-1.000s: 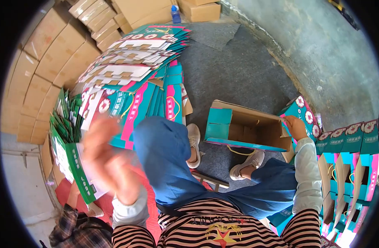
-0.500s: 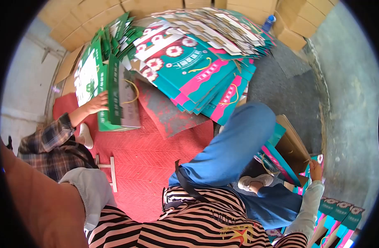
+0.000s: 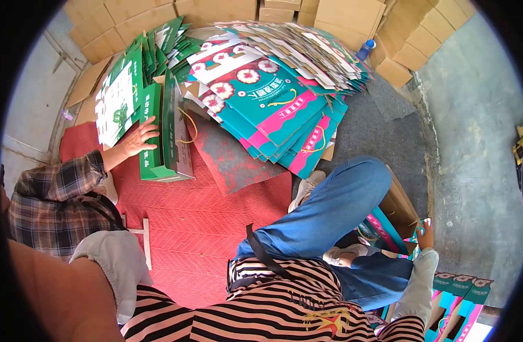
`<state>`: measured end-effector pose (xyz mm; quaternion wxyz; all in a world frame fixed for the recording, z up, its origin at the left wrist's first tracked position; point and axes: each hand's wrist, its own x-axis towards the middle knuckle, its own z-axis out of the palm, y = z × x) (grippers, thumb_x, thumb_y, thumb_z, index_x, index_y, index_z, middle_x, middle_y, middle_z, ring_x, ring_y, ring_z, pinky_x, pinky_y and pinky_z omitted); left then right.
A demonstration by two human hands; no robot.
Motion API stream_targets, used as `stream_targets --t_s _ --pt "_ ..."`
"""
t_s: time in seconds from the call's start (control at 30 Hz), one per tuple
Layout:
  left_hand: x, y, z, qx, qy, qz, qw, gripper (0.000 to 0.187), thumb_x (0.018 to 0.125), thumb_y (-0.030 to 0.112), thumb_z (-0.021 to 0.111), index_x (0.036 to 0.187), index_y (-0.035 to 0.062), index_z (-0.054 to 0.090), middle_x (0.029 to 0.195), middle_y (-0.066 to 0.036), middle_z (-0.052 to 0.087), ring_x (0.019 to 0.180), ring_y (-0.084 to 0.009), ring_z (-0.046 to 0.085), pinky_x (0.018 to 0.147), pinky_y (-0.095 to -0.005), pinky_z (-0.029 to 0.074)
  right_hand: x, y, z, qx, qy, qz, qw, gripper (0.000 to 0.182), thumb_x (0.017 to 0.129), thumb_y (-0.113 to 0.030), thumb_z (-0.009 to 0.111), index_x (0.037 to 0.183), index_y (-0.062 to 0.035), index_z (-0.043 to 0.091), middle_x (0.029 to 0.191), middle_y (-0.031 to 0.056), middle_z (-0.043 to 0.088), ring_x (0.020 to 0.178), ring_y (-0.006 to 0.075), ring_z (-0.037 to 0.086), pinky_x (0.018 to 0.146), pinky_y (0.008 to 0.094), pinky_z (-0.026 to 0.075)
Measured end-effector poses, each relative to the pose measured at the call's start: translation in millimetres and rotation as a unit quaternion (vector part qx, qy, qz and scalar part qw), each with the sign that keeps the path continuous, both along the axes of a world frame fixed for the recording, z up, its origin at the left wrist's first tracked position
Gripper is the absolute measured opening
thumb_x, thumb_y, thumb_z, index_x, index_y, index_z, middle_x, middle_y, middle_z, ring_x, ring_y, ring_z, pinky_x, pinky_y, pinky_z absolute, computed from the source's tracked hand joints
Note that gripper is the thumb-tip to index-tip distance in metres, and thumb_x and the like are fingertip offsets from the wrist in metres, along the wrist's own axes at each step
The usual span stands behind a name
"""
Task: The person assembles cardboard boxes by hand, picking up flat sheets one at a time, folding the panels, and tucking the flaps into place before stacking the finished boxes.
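Observation:
My right hand [image 3: 425,235] is at the lower right, its fingers closed on the edge of an open teal-and-pink carton [image 3: 385,229]. The carton is tilted beside my bent knee, its brown inside showing, and my leg hides part of it. My left hand [image 3: 62,290] is raised close to the camera at the lower left, blurred and cut off; only bare skin beyond a pale sleeve cuff shows, and its fingers are hidden. Near my right arm stand several upright teal-and-pink cartons [image 3: 461,296].
A co-worker's hand [image 3: 140,138] rests spread on a standing green carton [image 3: 169,145]. Flattened teal cartons [image 3: 273,108] and green ones [image 3: 122,97] lie piled ahead. A red mat [image 3: 199,228], stacked brown boxes [image 3: 216,11] and a blue bottle [image 3: 366,49] are around.
The view has shifted slightly. My right hand and the open carton sit a little further left in view. The co-worker's fingers have spread on the green carton, which shows an open top.

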<state>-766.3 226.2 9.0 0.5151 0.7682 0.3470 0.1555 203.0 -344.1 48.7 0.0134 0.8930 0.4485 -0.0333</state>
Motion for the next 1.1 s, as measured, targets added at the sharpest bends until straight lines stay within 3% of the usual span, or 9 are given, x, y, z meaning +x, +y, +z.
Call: stream_targets --t_s 0.03,0.07,0.13,0.27,0.37,0.57,0.67,0.77,1.1 --pt "-6 4 -6 0.074 0.022 -0.027 0.997 0.063 0.082 0.034 0.055 0.133 0.0003 0.041 0.14 -0.018 0.035 0.136 -0.0304 0.024 0.111 -0.0491 0.025 -2 0 1 0.013 0.0 0.003 1.0 0.055 0.083 -0.026 0.067 0.13 -0.0035 0.05 0.127 0.0189 0.055 0.119 0.0347 0.05 0.101 0.0421 0.039" --pt "-8 11 -14 0.308 0.108 -0.128 0.937 0.052 0.08 0.015 0.056 0.13 0.0092 0.045 0.14 -0.011 0.035 0.133 -0.0246 0.029 0.108 -0.0421 0.032 -3 -1 1 0.016 0.0 0.005 1.0 0.055 0.082 -0.026 0.067 0.13 -0.0037 0.05 0.127 0.019 0.055 0.119 0.0348 0.05 0.101 0.042 0.039" --pt "-9 16 -15 0.32 0.132 -0.158 0.925 0.052 0.078 -0.005 0.055 0.125 0.0181 0.051 0.137 -0.005 0.038 0.129 -0.0183 0.034 0.106 -0.0353 0.039 -3 0 0 0.022 0.001 0.01 1.0 0.055 0.081 -0.025 0.069 0.129 -0.004 0.051 0.127 0.019 0.054 0.119 0.0351 0.05 0.101 0.0418 0.039" --pt "13 6 8 0.338 0.149 -0.113 0.922 0.049 0.08 0.004 0.051 0.127 0.0157 0.046 0.14 -0.007 0.034 0.131 -0.0205 0.031 0.108 -0.0379 0.036 -2 3 1 0.032 0.018 -0.004 0.999 0.056 0.079 -0.025 0.07 0.128 -0.0044 0.052 0.126 0.0192 0.054 0.118 0.035 0.05 0.1 0.0415 0.04" --pt "53 -23 51 0.379 0.128 -0.003 0.916 0.048 0.082 0.01 0.048 0.13 0.0138 0.043 0.141 -0.008 0.031 0.133 -0.0221 0.028 0.108 -0.0399 0.033 -1 2 1 0.029 0.029 0.0 0.999 0.057 0.078 -0.025 0.071 0.129 -0.0046 0.052 0.126 0.0192 0.054 0.119 0.0349 0.05 0.1 0.0415 0.04" --pt "167 -171 237 0.448 -0.128 0.271 0.842 0.051 0.085 0.023 0.041 0.134 0.0101 0.036 0.144 -0.012 0.025 0.135 -0.0253 0.023 0.11 -0.0437 0.028 -9 5 5 0.024 0.029 0.006 0.999 0.055 0.079 -0.025 0.07 0.127 -0.004 0.053 0.125 0.0188 0.056 0.118 0.0347 0.051 0.099 0.041 0.041" --pt "201 -249 314 0.52 -0.308 0.27 0.749 0.054 0.086 0.029 0.038 0.136 0.0082 0.032 0.146 -0.013 0.022 0.137 -0.0269 0.021 0.111 -0.0456 0.026 -7 2 4 0.026 0.035 -0.005 0.999 0.058 0.078 -0.028 0.071 0.128 -0.0052 0.052 0.126 0.0186 0.055 0.119 0.0343 0.05 0.101 0.0412 0.04" --pt "224 -293 354 0.568 -0.424 0.181 0.682 0.058 0.088 0.035 0.035 0.138 0.0064 0.029 0.148 -0.015 0.019 0.138 -0.0285 0.018 0.111 -0.0476 0.023 -5 0 0 0.041 0.027 0.001 0.999 0.057 0.078 -0.028 0.071 0.127 -0.0054 0.053 0.125 0.0181 0.055 0.118 0.0342 0.051 0.101 0.0411 0.04" --pt "294 -298 382 0.555 -0.488 0.134 0.66 0.077 0.093 0.056 0.025 0.145 0.0001 0.017 0.153 -0.021 0.01 0.143 -0.0338 0.01 0.114 -0.054 0.015 -27 10 5 0.056 -0.024 0.043 0.997 0.056 0.077 -0.021 0.071 0.126 -0.0037 0.051 0.121 0.0192 0.055 0.116 0.0372 0.05 0.099 0.0438 0.04"
